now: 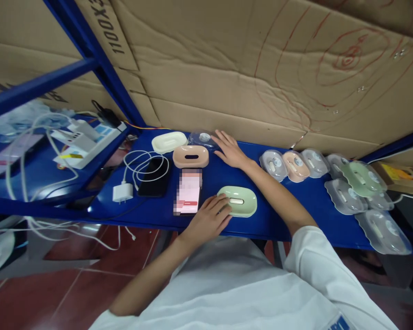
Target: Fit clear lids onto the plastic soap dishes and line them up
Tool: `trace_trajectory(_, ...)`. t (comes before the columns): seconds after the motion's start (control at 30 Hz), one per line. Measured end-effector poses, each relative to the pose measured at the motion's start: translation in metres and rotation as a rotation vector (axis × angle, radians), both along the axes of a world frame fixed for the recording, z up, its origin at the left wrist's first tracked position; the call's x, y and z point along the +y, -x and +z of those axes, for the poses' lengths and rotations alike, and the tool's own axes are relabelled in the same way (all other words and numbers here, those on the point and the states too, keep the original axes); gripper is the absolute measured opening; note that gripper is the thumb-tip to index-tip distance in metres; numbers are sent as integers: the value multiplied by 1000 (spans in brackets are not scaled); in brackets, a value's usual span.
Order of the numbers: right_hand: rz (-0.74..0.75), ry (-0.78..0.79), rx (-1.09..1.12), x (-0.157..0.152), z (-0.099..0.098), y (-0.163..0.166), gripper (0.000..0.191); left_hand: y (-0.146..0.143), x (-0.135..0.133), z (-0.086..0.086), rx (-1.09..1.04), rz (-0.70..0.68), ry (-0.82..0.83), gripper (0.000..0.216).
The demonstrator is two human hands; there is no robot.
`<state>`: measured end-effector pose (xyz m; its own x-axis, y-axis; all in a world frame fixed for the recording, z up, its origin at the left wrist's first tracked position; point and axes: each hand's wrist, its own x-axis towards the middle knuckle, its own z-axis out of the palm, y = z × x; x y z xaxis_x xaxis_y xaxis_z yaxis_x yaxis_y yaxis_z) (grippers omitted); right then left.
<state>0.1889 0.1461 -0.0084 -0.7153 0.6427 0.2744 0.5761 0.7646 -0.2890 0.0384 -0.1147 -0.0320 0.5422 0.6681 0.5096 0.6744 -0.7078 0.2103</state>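
My left hand [208,219] rests on the blue shelf [282,220] with its fingers spread, touching the left end of a green soap dish [241,201]. My right hand [230,149] reaches to the back of the shelf, fingers stretched flat, its fingertips at a clear plastic lid [201,138]. A pink soap dish [190,156] lies just left of that hand, and a cream one [169,141] lies further left. A phone with a blurred screen [187,191] lies between the pink and green dishes.
Several clear, pink and green lids [344,183] lie in a row at the right. A black phone [154,176], a white charger [122,191] with coiled cable and a power strip [89,142] sit at the left. Cardboard [261,68] backs the shelf.
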Motion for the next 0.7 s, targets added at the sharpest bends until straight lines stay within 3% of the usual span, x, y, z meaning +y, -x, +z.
trace_trajectory(0.13, -54, 20, 84, 12, -14, 13, 64, 0, 0, 1, 3, -3, 4, 17)
trace_trajectory(0.3, -135, 13, 195, -23, -20, -36, 49, 1, -1, 4, 20, -12, 3, 15)
trace_trajectory(0.5, -238, 60, 450, -132, -5, -116, 42, 5, -2, 3, -89, 6, 5, 26)
trace_trajectory(0.6, -222, 58, 405, -193, -1, -138, 41, 7, -2, 1, -207, 36, 16, 44)
trace_trajectory(0.7, -165, 27, 342, -233, -6, -144, 45, 8, -1, -2, -314, 38, 66, 57)
